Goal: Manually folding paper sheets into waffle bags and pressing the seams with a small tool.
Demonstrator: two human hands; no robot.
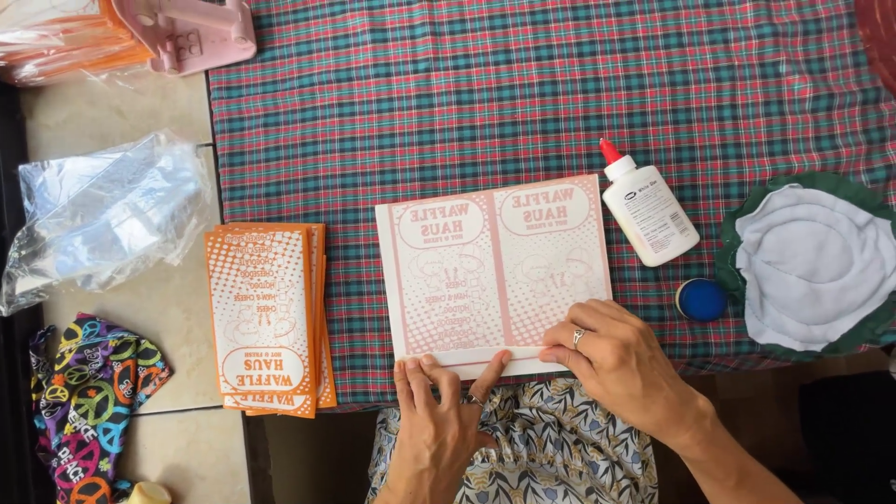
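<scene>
Pink sheet's (495, 266) near edge under both hands

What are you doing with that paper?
A person is pressing both hands on the near edge of a pink printed sheet lying flat on a plaid cloth. The left hand lays its fingers on the folded strip along that edge, and the right hand presses the same strip further along. A glue bottle and a blue cap lie beside the sheet. A stack of orange sheets sits at the cloth's left edge.
</scene>
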